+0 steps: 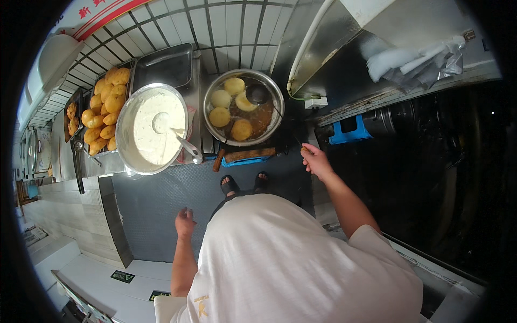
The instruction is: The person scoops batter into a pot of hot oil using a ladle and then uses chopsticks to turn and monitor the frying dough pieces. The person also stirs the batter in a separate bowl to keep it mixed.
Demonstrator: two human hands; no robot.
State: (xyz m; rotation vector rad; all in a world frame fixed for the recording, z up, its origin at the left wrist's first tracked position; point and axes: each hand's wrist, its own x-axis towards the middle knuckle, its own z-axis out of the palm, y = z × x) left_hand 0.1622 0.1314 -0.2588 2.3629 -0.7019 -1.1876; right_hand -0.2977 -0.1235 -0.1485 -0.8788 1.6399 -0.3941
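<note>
My right hand [318, 161] is closed on the handle end of a long dark ladle [257, 94], whose bowl is over the frying pot. Several pale yellow round cakes [241, 129] float in bubbling oil in the metal pot [279, 121]. My left hand [185, 222] hangs low at my side, fingers partly curled; whether it holds anything cannot be told. Left of the pot, a large metal bowl [121, 141] holds white batter [149, 141] with a metal ladle [189, 148] resting in it. A second wooden-handled tool [219, 160] leans at the pot's near edge.
Golden fried pieces [115, 103] are heaped on a rack at the left, beside an empty dark metal tray [163, 66]. Black-handled tongs [78, 165] lie farther left. A blue plastic stool [350, 129] is at the right. A white power socket [316, 102] sits near the pot.
</note>
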